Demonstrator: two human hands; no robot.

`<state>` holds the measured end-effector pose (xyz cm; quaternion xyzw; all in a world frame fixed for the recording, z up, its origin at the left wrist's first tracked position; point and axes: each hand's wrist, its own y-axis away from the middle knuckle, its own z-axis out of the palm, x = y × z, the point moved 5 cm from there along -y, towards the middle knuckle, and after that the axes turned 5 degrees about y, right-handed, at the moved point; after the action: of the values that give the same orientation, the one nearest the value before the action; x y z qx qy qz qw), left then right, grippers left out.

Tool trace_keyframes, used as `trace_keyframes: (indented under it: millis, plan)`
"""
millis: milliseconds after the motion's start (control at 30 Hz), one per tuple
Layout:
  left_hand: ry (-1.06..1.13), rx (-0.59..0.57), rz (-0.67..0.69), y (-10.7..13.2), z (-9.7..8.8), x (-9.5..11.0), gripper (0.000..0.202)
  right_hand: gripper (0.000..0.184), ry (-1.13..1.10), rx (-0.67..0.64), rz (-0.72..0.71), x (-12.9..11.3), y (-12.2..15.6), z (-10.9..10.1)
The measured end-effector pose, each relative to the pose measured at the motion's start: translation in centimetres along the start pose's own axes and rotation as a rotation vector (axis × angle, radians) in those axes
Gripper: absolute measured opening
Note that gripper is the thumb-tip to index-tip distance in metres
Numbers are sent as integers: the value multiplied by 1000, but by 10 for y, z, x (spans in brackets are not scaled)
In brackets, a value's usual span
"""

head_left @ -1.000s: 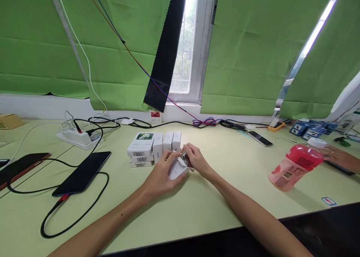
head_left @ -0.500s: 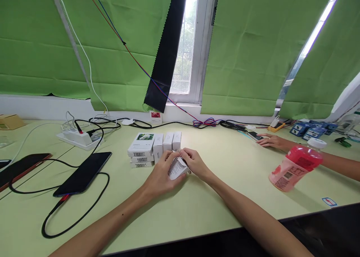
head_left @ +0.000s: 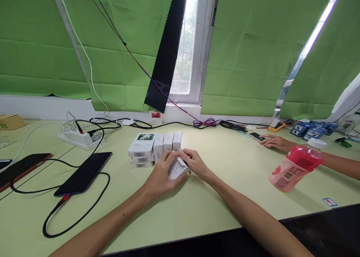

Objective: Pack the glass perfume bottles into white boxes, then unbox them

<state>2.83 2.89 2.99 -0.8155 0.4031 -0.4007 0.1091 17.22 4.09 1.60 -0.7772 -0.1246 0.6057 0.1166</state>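
Note:
A small white cardboard box (head_left: 177, 168) with fine print is tilted between my two hands, low over the table. My left hand (head_left: 162, 174) wraps round its left side, thumb along the near edge. With fingers bent, my right hand (head_left: 194, 162) grips the box's upper right end, where a flap seems to stand up. Just behind my hands, several white boxes (head_left: 158, 146) stand upright in a row. Left of them lies a stack of flat white boxes (head_left: 141, 147), the top one showing a white flower picture and barcodes on the front sides.
Two phones, one black (head_left: 83, 173) on a cable, lie at left near a power strip (head_left: 80, 137). A pink drink bottle (head_left: 295, 167) stands at right. Beyond it, another person's hand (head_left: 274, 141) touches a dark device (head_left: 257, 136). Cables (head_left: 174, 123) run along the wall.
My hands and the box stay almost still. The other person's hand at right has shifted slightly to the right.

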Motion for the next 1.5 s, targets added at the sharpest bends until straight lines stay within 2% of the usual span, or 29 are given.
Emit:
trace_keyframes:
  millis: [333, 833, 1167, 1367, 1500]
  plan:
    - [7, 38, 1, 0, -1, 0, 48, 48, -78, -96, 131, 6, 2, 3]
    - [-19, 42, -31, 0, -1, 0, 46, 57, -49, -209, 164, 10, 1, 4]
    - [-41, 47, -8, -1, -1, 0, 45, 57, -16, -202, 165, 9, 1, 3]
    - [-25, 66, 16, -1, -3, 0, 47, 51, -53, -108, 139, 5, -2, 0]
    - [15, 64, 44, 0, -2, -1, 50, 46, -55, 106, 80, 1, -7, -15]
